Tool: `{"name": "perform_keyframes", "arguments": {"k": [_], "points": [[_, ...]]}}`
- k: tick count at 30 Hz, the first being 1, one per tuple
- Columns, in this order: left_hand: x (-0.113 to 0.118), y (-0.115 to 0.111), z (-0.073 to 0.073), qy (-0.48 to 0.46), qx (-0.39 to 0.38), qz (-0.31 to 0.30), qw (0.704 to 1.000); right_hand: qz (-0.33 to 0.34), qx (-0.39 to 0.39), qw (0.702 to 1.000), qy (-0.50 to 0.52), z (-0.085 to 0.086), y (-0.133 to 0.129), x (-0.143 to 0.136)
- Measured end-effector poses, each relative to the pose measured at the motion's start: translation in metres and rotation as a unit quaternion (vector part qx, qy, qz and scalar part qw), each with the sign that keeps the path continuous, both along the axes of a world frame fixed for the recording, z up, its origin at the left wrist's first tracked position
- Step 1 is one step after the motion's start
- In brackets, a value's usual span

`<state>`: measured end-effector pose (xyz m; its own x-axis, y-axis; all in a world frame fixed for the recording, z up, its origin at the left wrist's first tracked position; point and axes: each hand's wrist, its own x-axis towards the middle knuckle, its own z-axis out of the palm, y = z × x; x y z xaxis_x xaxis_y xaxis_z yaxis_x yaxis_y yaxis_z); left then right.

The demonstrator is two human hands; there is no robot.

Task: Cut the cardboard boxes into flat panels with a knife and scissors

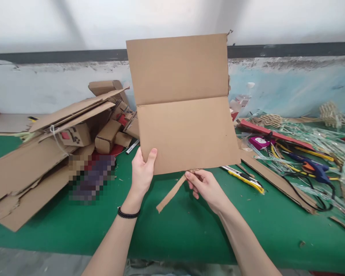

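A large brown cardboard sheet [186, 132] with a crease across its middle is held up, tilted, above the green table [172, 237]. My left hand [143, 170] grips its lower left corner, thumb on the front face and fingers hidden behind. Below the sheet's bottom edge, my right hand [202, 186] pinches a narrow cardboard strip [171, 193] between thumb and fingers. The strip slants down to the left, and its upper end lies along the torn-looking bottom edge; whether it is still joined there I cannot tell.
Stacked cardboard pieces [31, 168] and small boxes lie at the left. To the right are a yellow utility knife [244, 179], a purple tape measure [259, 142], a blue glue gun [313, 165], a cable and plastic scraps. A wall [60, 80] stands behind.
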<state>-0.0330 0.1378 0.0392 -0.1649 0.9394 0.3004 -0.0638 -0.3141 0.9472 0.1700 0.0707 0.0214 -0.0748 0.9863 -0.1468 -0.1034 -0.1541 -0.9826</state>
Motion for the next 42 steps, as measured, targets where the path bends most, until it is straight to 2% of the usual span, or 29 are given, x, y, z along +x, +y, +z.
{"name": "perform_keyframes", "arguments": {"k": [3,9,17,25,31,35,39,42], "points": [[0.001,0.002,0.002,-0.007,-0.006,0.001,1.0,0.012,-0.009,1.0,-0.003,0.003,0.002,0.003],[0.006,0.005,0.003,-0.05,-0.031,0.01,0.998,-0.02,0.014,0.999,0.029,0.008,0.004,0.01],[0.009,0.005,0.001,-0.046,-0.029,0.011,0.998,-0.074,0.021,0.995,0.07,0.002,0.009,0.002],[-0.002,0.011,-0.005,-0.008,-0.021,0.001,1.0,0.009,-0.028,0.998,0.054,0.005,0.006,0.009],[-0.012,0.023,0.006,0.031,-0.009,-0.023,0.999,0.054,-0.042,0.998,0.005,0.004,0.006,0.011],[-0.018,0.028,0.011,0.034,-0.012,-0.035,0.999,0.076,-0.031,0.996,-0.019,0.003,-0.003,0.016],[-0.027,0.034,0.012,0.008,-0.022,0.01,1.0,0.135,-0.034,0.986,-0.095,-0.001,-0.024,0.026],[-0.031,0.036,0.014,-0.054,-0.038,0.05,0.997,0.1,-0.03,0.984,-0.142,-0.006,-0.033,0.038]]}}
